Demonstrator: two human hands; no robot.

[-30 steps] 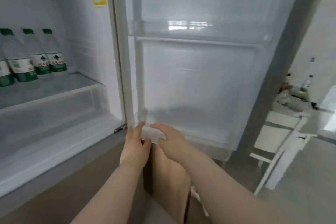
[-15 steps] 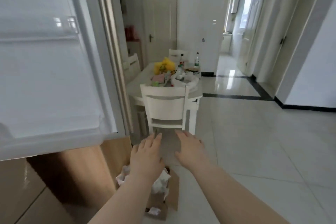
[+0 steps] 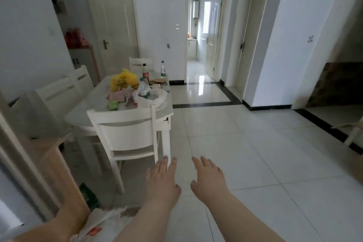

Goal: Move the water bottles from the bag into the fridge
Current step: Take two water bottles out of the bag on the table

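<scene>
Bare left hand and right hand on 2 bare forearms; perhaps 1 bare knee, blurred.

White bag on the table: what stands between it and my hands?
Head view: a white chair stands between the bag and the left hand and right hand.

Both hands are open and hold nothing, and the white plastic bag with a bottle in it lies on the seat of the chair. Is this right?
Not quite. The head view shows the white plastic bag on the table, behind the chair. The left hand and right hand are indeed open and empty.
</scene>
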